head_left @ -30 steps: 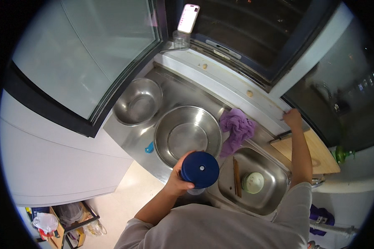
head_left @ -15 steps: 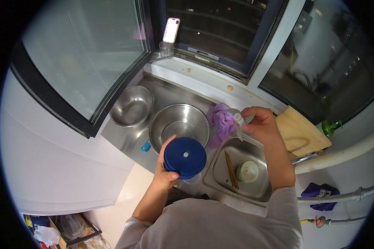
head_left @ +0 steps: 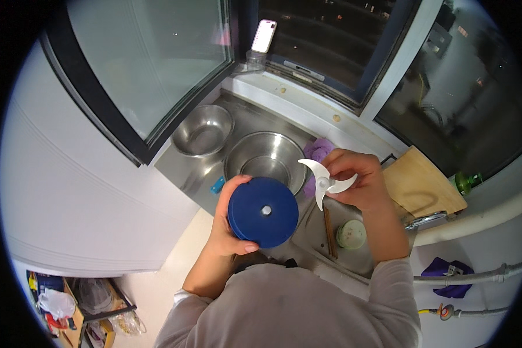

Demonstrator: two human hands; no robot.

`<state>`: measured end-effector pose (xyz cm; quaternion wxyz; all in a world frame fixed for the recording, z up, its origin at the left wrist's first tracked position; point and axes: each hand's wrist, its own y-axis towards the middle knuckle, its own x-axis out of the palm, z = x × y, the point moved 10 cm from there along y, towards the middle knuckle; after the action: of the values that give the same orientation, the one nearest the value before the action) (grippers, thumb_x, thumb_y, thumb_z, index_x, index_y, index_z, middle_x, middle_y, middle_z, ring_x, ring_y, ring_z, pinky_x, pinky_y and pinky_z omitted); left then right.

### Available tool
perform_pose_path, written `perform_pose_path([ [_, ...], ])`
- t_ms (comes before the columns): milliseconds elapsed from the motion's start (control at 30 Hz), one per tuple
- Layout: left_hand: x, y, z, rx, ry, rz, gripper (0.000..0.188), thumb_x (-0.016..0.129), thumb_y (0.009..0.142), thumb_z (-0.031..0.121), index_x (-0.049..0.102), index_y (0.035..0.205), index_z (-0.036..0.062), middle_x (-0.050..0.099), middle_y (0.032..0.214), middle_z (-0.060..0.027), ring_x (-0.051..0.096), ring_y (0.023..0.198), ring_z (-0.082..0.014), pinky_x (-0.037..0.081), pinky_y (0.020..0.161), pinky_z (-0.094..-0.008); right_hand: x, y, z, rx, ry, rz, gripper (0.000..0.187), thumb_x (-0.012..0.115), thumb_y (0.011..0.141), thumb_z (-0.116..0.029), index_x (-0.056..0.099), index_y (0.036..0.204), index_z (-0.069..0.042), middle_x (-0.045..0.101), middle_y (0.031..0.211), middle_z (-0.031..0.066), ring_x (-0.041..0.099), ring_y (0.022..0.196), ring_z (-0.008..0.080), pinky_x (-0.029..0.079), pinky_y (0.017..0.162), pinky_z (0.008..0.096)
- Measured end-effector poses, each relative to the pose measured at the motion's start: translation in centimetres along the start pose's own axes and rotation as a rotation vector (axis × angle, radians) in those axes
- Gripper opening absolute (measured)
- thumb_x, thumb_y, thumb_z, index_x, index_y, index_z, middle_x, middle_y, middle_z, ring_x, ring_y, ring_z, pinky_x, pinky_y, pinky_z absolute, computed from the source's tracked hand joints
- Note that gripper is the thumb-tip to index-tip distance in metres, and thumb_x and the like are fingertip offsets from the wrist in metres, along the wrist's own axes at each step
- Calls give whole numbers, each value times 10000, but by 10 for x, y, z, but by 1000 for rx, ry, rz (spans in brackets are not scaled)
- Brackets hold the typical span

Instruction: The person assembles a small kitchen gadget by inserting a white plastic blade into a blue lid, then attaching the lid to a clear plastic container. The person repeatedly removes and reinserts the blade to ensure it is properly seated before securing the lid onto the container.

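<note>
My left hand (head_left: 226, 223) is wrapped round the side of a round blue chopper lid (head_left: 255, 229), whose flat face with a small pale peg at the centre is turned up. To its right, my right hand (head_left: 358, 177) pinches a white three-bladed chopper blade (head_left: 337, 186) by its middle, the curved arms spread out. Lid and blade are apart. Behind the right hand a purple cloth (head_left: 317, 149) is partly hidden. A large steel bowl (head_left: 267, 141) stands beyond the lid, which covers its near edge.
A smaller steel bowl (head_left: 203, 133) and a blue object (head_left: 217, 185) lie on the steel counter at left. The sink (head_left: 307, 238) holds chopsticks (head_left: 330, 232) and a light green bowl (head_left: 351, 234). A wooden board (head_left: 426, 180) leans at right. A phone (head_left: 264, 36) stands by the window.
The blade has turned so its three arms face up, and it has come slightly nearer. The lid has tilted and shifted a little with my left hand. The whole view has shifted too.
</note>
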<state>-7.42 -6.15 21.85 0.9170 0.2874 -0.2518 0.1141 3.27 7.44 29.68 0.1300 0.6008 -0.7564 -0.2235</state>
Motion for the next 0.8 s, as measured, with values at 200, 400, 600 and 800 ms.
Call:
perform_pose_path([
  [200, 12, -1, 19, 105, 147, -79, 1009, 846, 463, 162, 310, 1312, 70, 439, 1264, -139, 476, 1166, -262, 407, 945, -368, 17, -1, -10, 41, -44, 4, 364, 695, 631, 118, 621, 969, 6, 587, 989, 107, 585, 920, 163, 480, 749, 256],
  [400, 15, -3, 28, 174, 202, -68, 1011, 852, 448, 190, 323, 1300, 64, 429, 1252, -147, 485, 1150, -267, 411, 940, -372, 21, -3, -12, 55, -50, -6, 361, 701, 631, 115, 619, 965, 5, 584, 980, 98, 584, 932, 161, 485, 776, 251],
  [600, 16, -4, 39, 204, 394, -14, 995, 863, 439, 213, 356, 1280, 52, 433, 1239, -168, 487, 1135, -278, 399, 945, -376, 24, -4, 0, -2, 60, -8, 334, 693, 647, 124, 619, 955, 18, 563, 1012, 118, 576, 957, 189, 486, 781, 276],
  [800, 27, -1, 56, 290, 534, 0, 983, 874, 419, 202, 386, 1262, 70, 442, 1210, -193, 491, 1118, -303, 403, 929, -387, 29, -3, -9, -141, 82, -114, 338, 680, 671, 115, 630, 993, 23, 555, 1028, 129, 570, 937, 203, 472, 781, 309],
])
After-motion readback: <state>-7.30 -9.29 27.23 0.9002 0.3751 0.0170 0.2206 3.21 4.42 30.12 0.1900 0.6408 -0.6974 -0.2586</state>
